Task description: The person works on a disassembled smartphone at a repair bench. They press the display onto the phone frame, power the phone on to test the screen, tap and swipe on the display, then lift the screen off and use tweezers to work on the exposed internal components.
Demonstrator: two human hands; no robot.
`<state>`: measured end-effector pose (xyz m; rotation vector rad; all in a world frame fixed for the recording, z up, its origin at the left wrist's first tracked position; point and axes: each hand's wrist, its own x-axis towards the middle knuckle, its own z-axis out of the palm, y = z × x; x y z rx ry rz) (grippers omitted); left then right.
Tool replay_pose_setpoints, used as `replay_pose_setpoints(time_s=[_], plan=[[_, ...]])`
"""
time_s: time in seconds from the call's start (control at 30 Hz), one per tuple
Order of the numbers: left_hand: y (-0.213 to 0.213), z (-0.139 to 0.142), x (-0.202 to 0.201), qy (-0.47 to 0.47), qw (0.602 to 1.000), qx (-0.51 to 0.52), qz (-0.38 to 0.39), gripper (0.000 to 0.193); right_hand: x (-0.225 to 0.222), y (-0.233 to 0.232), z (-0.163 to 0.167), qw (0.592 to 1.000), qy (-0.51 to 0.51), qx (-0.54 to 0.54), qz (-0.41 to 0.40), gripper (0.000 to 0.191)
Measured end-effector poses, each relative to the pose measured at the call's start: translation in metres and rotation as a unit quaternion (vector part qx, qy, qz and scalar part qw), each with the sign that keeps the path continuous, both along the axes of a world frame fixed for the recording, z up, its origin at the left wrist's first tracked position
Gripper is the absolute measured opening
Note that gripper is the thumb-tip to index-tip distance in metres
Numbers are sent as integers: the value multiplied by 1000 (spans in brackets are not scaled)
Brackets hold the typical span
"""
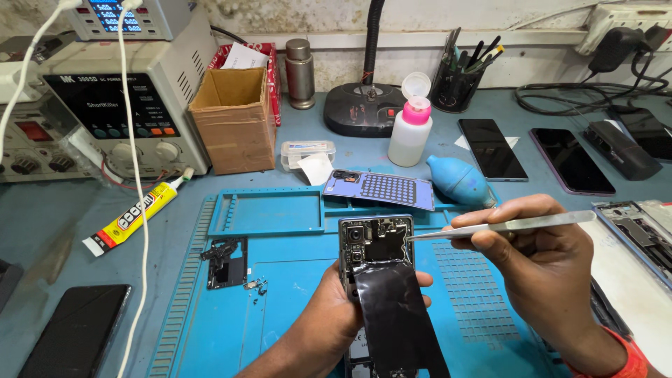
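Observation:
My left hand (329, 315) grips an opened phone (374, 245) from below, holding it upright over the blue work mat (280, 294). The phone's back is off, its circuit board and camera modules exposed, and a black battery film (399, 315) peels down over its lower half. My right hand (542, 266) holds metal tweezers (504, 226) whose tip touches the phone's upper right edge. A removed black inner cover (226, 262) and small screws (255, 285) lie on the mat to the left.
A phone back panel (381, 187), blue air blower (458, 180), white squeeze bottle (410, 129), cardboard box (236, 119), glue tube (133, 215) and power supply (119, 105) surround the mat. Several dark phones (493, 148) lie at right, another phone (77, 339) at bottom left.

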<state>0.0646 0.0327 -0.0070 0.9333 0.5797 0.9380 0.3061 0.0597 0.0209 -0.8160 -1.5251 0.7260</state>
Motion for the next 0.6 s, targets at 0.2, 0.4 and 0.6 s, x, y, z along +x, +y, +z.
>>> replay_pose_setpoints(time_s=[0.2, 0.4, 0.6], plan=[[-1, -2, -1, -2, 1000, 21, -10, 32, -1, -1, 2, 1000, -10, 1, -5, 21], [-1, -3, -1, -2, 1000, 25, -9, 31, 0, -2, 0, 1000, -7, -1, -2, 20], [-1, 0, 2, -37, 999, -12, 1, 29, 2, 6, -7, 989, 105, -75, 75, 18]])
